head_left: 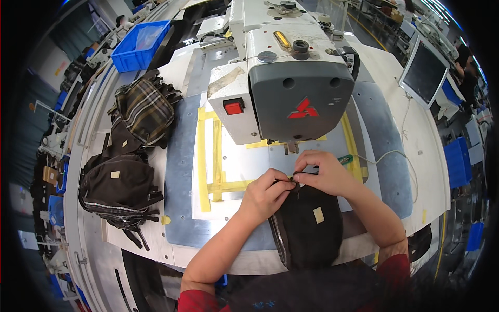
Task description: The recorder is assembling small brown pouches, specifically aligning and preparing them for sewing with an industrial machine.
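A dark brown fabric bag (306,229) with a zip down its left side and a small pale yellow patch (318,215) lies at the table's near edge. My left hand (263,196) pinches the bag's far end between thumb and fingers. Right beside it, my right hand (325,171) is closed on the same end, fingertips almost meeting the left ones. Just what small part they pinch is hidden by the fingers. A small green tool (344,159) shows behind my right hand; I cannot tell whether the hand holds it.
A large sewing machine head (299,99) with a red switch (233,107) stands just beyond my hands. Yellow tape (202,161) frames the white plate. Dark bags (122,182) and a plaid one (145,112) are piled left. A blue crate (140,46) and a monitor (425,70) stand farther back.
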### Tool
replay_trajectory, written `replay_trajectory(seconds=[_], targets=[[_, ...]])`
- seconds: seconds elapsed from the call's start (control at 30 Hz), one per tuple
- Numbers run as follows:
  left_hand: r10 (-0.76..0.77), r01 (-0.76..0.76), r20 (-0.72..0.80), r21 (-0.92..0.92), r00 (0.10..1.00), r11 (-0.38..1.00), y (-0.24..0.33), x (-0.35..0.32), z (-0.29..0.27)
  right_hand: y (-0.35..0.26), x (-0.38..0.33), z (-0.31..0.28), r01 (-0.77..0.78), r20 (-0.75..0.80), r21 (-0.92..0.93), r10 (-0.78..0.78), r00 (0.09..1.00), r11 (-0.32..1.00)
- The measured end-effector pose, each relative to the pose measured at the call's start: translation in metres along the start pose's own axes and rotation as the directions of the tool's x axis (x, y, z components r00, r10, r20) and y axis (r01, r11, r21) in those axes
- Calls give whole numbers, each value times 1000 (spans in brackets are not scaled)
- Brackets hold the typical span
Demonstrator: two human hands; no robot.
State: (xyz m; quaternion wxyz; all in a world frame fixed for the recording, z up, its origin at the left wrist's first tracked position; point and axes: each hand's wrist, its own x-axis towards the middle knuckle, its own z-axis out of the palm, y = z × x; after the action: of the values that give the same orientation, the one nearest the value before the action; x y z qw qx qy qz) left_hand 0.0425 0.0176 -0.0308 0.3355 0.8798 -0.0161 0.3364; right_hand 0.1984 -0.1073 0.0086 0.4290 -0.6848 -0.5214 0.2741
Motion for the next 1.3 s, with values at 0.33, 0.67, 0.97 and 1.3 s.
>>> replay_trajectory(seconds=[0.33, 0.67, 0.97, 1.3], targets=[[35, -35, -10, 29, 999, 999, 0, -2, -1, -17, -4, -4, 84, -26, -131, -88, 996, 988], [91, -91, 4, 27, 996, 995, 1, 0, -2, -17, 0, -12, 193, 87, -281, -175, 981, 940], [154, -152, -13, 95, 988, 984, 2, -3, -2, -22, -7, -7, -188, -23, -152, 187, 982, 970], [297, -292, -18, 145, 955, 945, 5, -3, -2, -17, -18, -7, 90, 19, -29, -90, 996, 996]])
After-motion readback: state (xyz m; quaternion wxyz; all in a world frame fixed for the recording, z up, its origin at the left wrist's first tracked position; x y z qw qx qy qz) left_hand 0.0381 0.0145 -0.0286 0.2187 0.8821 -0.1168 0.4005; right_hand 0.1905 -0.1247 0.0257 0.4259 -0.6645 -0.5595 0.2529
